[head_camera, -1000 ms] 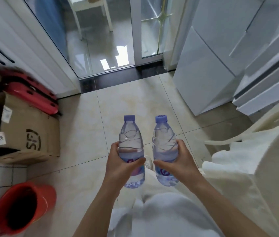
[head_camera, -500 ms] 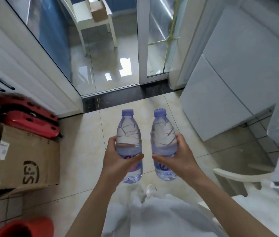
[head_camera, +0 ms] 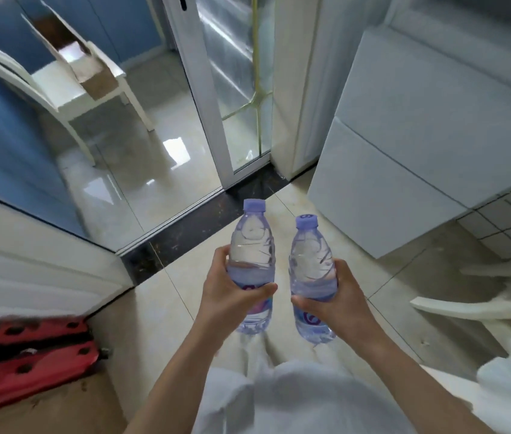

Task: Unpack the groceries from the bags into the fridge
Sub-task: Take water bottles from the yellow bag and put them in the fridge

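Observation:
I hold two clear water bottles with pale purple caps upright in front of me, over the tiled floor. My left hand (head_camera: pixel 227 291) grips the left bottle (head_camera: pixel 251 245) around its middle. My right hand (head_camera: pixel 335 297) grips the right bottle (head_camera: pixel 310 258) the same way. The bottles stand side by side, a small gap apart. The white fridge (head_camera: pixel 420 136) stands at the right with its doors closed. No grocery bag is clearly in view.
A sliding glass door (head_camera: pixel 226 89) is ahead, with a dark threshold (head_camera: pixel 204 227). Beyond it stands a white chair (head_camera: pixel 69 86) bearing a cardboard box. Red folded items (head_camera: pixel 25 358) lie at lower left on a cardboard box. A white chair arm (head_camera: pixel 454 308) juts in at right.
My view has risen and swung toward the glass door. The bottles stay gripped in both hands; the red bucket and most of the cardboard box have left the view.

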### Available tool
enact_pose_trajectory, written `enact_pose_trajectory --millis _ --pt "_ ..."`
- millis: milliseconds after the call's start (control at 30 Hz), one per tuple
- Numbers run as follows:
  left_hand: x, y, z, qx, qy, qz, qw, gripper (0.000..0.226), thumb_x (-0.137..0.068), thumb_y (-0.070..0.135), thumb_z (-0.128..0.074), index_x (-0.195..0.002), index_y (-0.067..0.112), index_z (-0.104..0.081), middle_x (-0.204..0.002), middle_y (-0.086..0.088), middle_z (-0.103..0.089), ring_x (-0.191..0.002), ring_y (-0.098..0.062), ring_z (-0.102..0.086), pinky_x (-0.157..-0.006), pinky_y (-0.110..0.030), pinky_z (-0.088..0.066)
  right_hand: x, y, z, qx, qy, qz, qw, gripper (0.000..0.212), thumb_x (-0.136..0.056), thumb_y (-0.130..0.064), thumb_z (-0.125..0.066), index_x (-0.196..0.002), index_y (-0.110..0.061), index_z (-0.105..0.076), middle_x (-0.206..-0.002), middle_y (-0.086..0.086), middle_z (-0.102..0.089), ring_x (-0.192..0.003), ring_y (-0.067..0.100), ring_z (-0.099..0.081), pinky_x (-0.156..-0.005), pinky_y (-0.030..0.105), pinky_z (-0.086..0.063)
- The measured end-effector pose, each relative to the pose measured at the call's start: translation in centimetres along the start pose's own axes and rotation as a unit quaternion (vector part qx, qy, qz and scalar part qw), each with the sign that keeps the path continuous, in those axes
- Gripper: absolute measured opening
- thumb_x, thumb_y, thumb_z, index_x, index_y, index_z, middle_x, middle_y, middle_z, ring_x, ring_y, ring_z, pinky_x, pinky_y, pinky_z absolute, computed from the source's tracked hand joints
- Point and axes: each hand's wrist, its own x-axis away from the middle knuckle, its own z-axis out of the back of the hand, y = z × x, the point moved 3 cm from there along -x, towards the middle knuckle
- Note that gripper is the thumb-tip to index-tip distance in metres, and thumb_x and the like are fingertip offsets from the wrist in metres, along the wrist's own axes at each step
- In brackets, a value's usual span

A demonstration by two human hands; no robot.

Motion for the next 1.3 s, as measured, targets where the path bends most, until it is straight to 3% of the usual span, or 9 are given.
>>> enact_pose_trajectory --millis 67,300,433,533,700,800,967,1067,1300 --pt "-2.8 1.2 0.7 -0.015 -0.028 -0.012 0.999 0.076 -0.057 0.013 -0.092 -0.12 0.024 -0.049 -0.109 0.003 -0.066 -0.099 -0.016 -0.066 -0.079 -0.033 -0.06 -1.3 -1.1 -0.6 -0.022 0.031 -0.009 0.999 0.074 -0.06 -0.029 -0.088 -0.12 -0.02 -0.046 -0.105 -0.005 -0.063 -0.095 0.015 -0.063 -0.07 0.017 -0.05" --pt "-10.5 5.5 -1.2 -0.043 -0.113 -0.041 0.992 0.066 -0.058 0.009 -0.091 -0.107 0.032 -0.053 -0.093 0.013 -0.067 -0.084 0.001 -0.066 -0.07 -0.024 -0.058 -5.5 -3.9 1.0 -0.073 0.128 -0.023 0.989 0.083 -0.048 -0.048 -0.086 -0.117 -0.019 -0.052 -0.104 0.0 -0.067 -0.093 0.016 -0.067 -0.077 0.029 -0.058" --pt "-14.4 8.0 -4.1 -0.057 -0.157 -0.058 0.984 0.063 -0.058 0.008 -0.09 -0.105 0.028 -0.054 -0.093 0.006 -0.069 -0.083 -0.004 -0.068 -0.07 -0.028 -0.059 -8.0 -4.9 3.7 -0.115 0.179 -0.042 0.976 0.069 -0.059 -0.027 -0.09 -0.114 -0.019 -0.05 -0.098 -0.003 -0.069 -0.088 0.012 -0.068 -0.074 0.028 -0.057" --pt "-17.1 10.2 -6.9 -0.061 -0.181 -0.079 0.978 0.063 -0.058 0.008 -0.09 -0.107 0.029 -0.054 -0.094 0.004 -0.069 -0.084 -0.008 -0.069 -0.071 -0.03 -0.06 -10.5 -5.5 6.3 -0.124 0.204 -0.041 0.97 0.066 -0.06 -0.027 -0.089 -0.112 -0.02 -0.049 -0.096 -0.003 -0.069 -0.087 0.012 -0.067 -0.074 0.03 -0.057" --pt "-21.5 14.6 -12.7 -0.058 -0.215 -0.114 0.968 0.064 -0.059 0.007 -0.089 -0.11 0.026 -0.055 -0.096 0.003 -0.069 -0.086 -0.009 -0.069 -0.071 -0.029 -0.059 -15.6 -6.5 11.5 -0.131 0.239 -0.028 0.962 0.061 -0.061 -0.021 -0.089 -0.108 -0.023 -0.051 -0.092 -0.006 -0.069 -0.081 0.005 -0.067 -0.068 0.019 -0.053" --pt "-23.9 17.3 -16.0 -0.05 -0.235 -0.123 0.963 0.064 -0.06 0.004 -0.089 -0.112 0.02 -0.056 -0.096 0.002 -0.071 -0.088 -0.012 -0.07 -0.073 -0.03 -0.059 -18.4 -7.6 14.7 -0.131 0.254 -0.015 0.958 0.061 -0.061 -0.022 -0.089 -0.11 -0.021 -0.052 -0.094 -0.006 -0.07 -0.083 0.004 -0.067 -0.073 0.025 -0.055" --pt "-27.5 21.8 -21.2 -0.051 -0.265 -0.156 0.95 0.066 -0.057 0.007 -0.092 -0.112 0.019 -0.056 -0.1 0.001 -0.071 -0.09 -0.012 -0.07 -0.076 -0.03 -0.059 -22.1 -9.9 19.8 -0.12 0.294 0.012 0.948 0.074 -0.051 -0.046 -0.084 -0.113 -0.023 -0.052 -0.099 -0.013 -0.066 -0.088 0.004 -0.066 -0.071 0.019 -0.055" --pt "-29.8 24.2 -23.7 -0.064 -0.272 -0.175 0.944 0.067 -0.055 0.016 -0.093 -0.111 0.021 -0.056 -0.1 0.001 -0.07 -0.091 -0.015 -0.07 -0.079 -0.038 -0.059 -23.9 -11.1 22.4 -0.119 0.313 0.002 0.942 0.083 -0.047 -0.055 -0.077 -0.117 -0.023 -0.049 -0.103 -0.011 -0.064 -0.091 0.006 -0.065 -0.069 0.015 -0.054" --pt "-35.4 30.9 -29.2 -0.082 -0.323 -0.217 0.918 0.066 -0.057 0.018 -0.091 -0.111 0.026 -0.054 -0.095 0.007 -0.067 -0.086 -0.009 -0.068 -0.07 -0.027 -0.058 -27.8 -13.0 28.0 -0.114 0.398 -0.017 0.91 0.07 -0.061 -0.034 -0.086 -0.119 -0.021 -0.049 -0.103 -0.006 -0.065 -0.092 0.012 -0.065 -0.074 0.022 -0.056"
